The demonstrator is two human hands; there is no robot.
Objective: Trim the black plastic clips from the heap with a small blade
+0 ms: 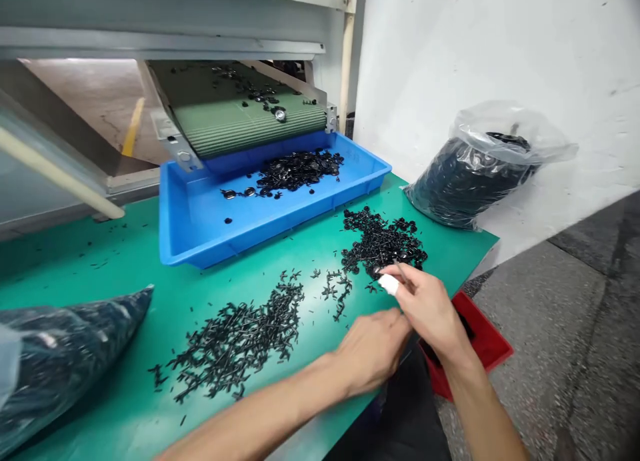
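Note:
My right hand [425,301], with white tape on its thumb, is closed in a pinch at the near edge of a pile of small black plastic parts [385,238]. A thin greyish stick-like tool [404,276] shows between its fingers. Beside it, my left hand [373,351] rests at the table's front edge with its fingers curled; their tips are hidden by the right hand, so what they hold cannot be made out. Several small branched black pieces [336,288] lie on the green table [320,341] left of the hands.
A larger heap of branched black pieces [245,341] lies left. Behind, a blue tray [200,244] under a green conveyor belt [240,121] holds black parts. Filled plastic bags stand right [465,174] and left [65,361]. A red bin [493,344] sits below the table edge.

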